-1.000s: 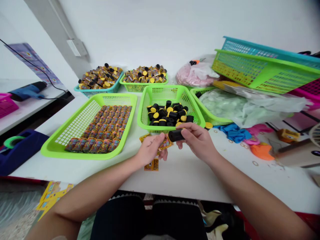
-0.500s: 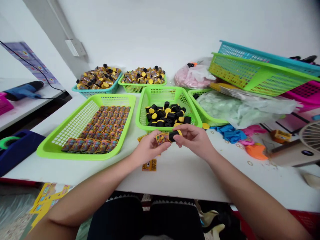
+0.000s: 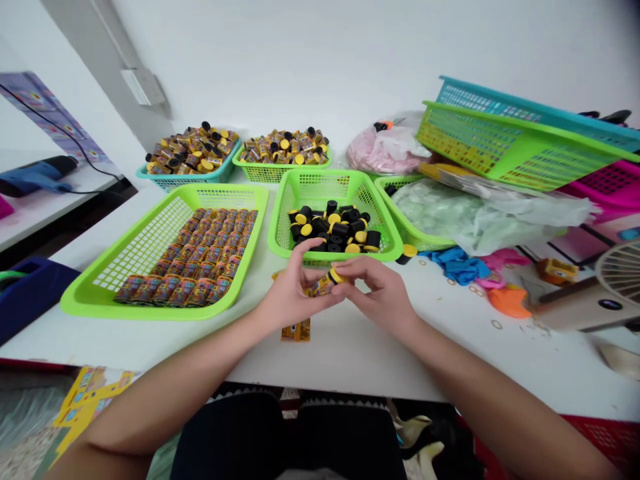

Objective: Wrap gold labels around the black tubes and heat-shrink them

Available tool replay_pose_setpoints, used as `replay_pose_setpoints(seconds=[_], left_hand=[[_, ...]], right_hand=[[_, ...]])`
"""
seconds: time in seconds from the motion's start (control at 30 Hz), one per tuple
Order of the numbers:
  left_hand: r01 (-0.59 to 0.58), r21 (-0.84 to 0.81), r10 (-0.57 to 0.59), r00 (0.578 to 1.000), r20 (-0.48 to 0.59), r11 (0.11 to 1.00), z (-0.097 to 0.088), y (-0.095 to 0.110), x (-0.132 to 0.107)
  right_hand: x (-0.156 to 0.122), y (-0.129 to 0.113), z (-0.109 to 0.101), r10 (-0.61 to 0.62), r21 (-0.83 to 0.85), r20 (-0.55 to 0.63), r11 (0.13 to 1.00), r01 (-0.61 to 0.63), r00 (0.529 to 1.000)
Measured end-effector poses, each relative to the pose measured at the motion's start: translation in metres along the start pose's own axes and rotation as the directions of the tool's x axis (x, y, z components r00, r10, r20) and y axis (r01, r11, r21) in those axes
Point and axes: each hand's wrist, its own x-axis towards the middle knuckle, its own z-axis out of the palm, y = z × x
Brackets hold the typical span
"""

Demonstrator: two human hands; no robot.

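Observation:
My left hand point(image 3: 294, 291) and my right hand point(image 3: 374, 295) meet at the middle of the white table point(image 3: 350, 353). Pinched between their fingertips is a small black tube with a yellow cap point(image 3: 326, 281), with a printed yellow label around it. The fingers hide part of the tube. A loose printed yellow label point(image 3: 296, 331) lies on the table just below my hands. Directly beyond them stands a green mesh basket point(image 3: 330, 183) holding several black tubes with yellow caps.
A green tray point(image 3: 150, 243) of labelled tubes lies to the left. Two filled baskets stand behind it. Stacked teal and green baskets point(image 3: 515, 137), plastic bags and blue scraps point(image 3: 460, 269) crowd the right. A fan point(image 3: 600, 293) stands at the right edge.
The printed label, first a separate strip in my left hand, now lies around the black tube. Both hands have drawn closer together, and the view has shifted slightly.

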Motion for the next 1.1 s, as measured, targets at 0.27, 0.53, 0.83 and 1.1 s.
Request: replay_pose_setpoints(seconds=[0.27, 0.53, 0.83, 1.1], left_hand=[[-0.013, -0.200, -0.008, 0.994, -0.106, 0.980, 0.003, -0.003, 0.000], [0.212, -0.362, -0.183, 0.977, 0.113, 0.908, 0.009, -0.004, -0.001], [0.066, 0.005, -0.065, 0.988, -0.141, 0.998, 0.013, -0.002, -0.007], [0.100, -0.108, -0.050, 0.918, 0.393, 0.989, -0.007, 0.026, -0.013]], right_hand=[[-0.004, -0.006, 0.003, -0.299, -0.226, 0.117, 0.920, 0.319, 0.947], [-0.011, -0.012, 0.015, -0.494, -0.460, 0.176, 0.724, 0.515, 0.852], [-0.011, -0.013, 0.015, -0.529, -0.583, 0.289, 0.564, 0.585, 0.798], [-0.015, -0.018, 0.011, -0.627, -0.317, 0.223, 0.678, 0.663, 0.747]])
